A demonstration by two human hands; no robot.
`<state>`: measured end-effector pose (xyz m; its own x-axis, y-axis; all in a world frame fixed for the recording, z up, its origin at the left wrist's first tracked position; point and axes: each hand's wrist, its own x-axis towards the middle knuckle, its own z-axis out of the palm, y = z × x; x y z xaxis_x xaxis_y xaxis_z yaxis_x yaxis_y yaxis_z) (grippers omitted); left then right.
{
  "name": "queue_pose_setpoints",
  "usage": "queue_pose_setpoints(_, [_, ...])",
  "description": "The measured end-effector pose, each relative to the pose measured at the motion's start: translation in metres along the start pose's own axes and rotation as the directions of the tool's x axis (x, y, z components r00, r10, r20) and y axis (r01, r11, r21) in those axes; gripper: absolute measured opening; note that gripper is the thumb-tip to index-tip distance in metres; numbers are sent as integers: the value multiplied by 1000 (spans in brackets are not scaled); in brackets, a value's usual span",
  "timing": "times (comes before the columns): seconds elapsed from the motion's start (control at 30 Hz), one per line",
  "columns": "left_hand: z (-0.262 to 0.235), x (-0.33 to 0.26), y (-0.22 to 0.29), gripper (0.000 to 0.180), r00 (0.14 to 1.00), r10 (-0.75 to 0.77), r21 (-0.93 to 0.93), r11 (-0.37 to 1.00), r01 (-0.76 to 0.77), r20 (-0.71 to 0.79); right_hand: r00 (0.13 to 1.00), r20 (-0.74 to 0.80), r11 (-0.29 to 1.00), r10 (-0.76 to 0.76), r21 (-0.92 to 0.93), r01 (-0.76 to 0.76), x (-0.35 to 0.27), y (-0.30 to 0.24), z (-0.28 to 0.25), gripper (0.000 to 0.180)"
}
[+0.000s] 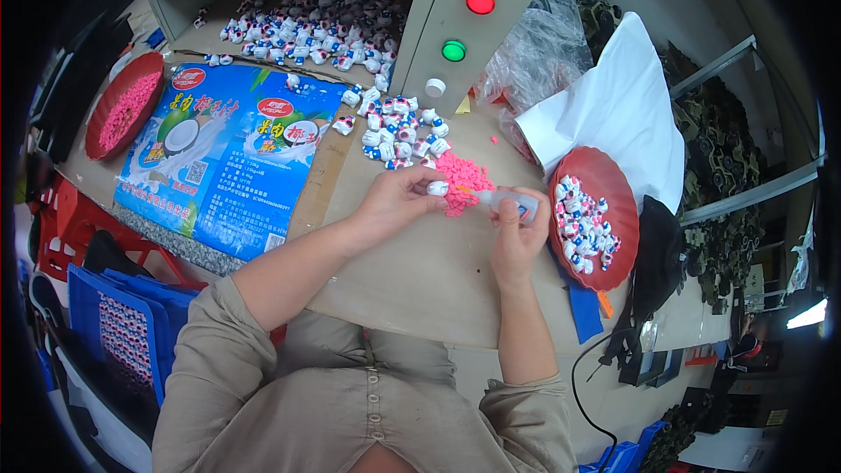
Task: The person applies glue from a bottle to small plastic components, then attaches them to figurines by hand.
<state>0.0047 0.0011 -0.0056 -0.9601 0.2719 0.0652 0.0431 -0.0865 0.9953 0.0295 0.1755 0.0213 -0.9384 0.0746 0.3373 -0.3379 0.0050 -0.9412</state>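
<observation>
Between the thumb and fingers of my left hand [392, 201] is a small white figurine [437, 188]. My right hand [519, 245] is closed around a small squeeze bottle [526, 207] with a pale body. Its narrow tip points left, toward the figurine, over a heap of small pink pieces [462, 172]. Whether the tip touches the figurine I cannot tell. Just beyond the heap lie several white-and-blue figurines [399, 130] with pinkish-red bits. On the right, a red plate [624, 250] carries more such figurines.
Figurines fill the opening of a grey metal housing [422, 35] with a red and a green button. A blue printed cardboard sheet [228, 184] covers the table's left part. Beside it sits a red dish [151, 70] of pink pieces. White sheeting [613, 105] and clear plastic [534, 44] lie back right.
</observation>
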Motion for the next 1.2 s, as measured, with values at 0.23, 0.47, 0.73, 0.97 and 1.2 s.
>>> queue_pose_setpoints(0.23, [-2,1,1,26,989,34,-7,999,-33,147,960,-77,893,268,395,-217,19,-1,-13,39])
queue_pose_setpoints(0.47, [-7,4,6,24,999,-54,-285,957,53,5,956,5,956,292,40,-292,24,-2,-21,33])
queue_pose_setpoints(0.73, [-8,1,11,31,986,-161,-339,926,166,43,939,62,941,338,-43,-336,28,4,-33,24])
queue_pose_setpoints(0.97, [-8,2,7,31,985,-145,-279,946,164,90,982,-86,661,171,-729,-179,24,13,-30,17])
queue_pose_setpoints(1.2, [-8,1,9,32,979,-138,-258,950,173,147,981,153,546,122,-835,63,25,7,-32,17])
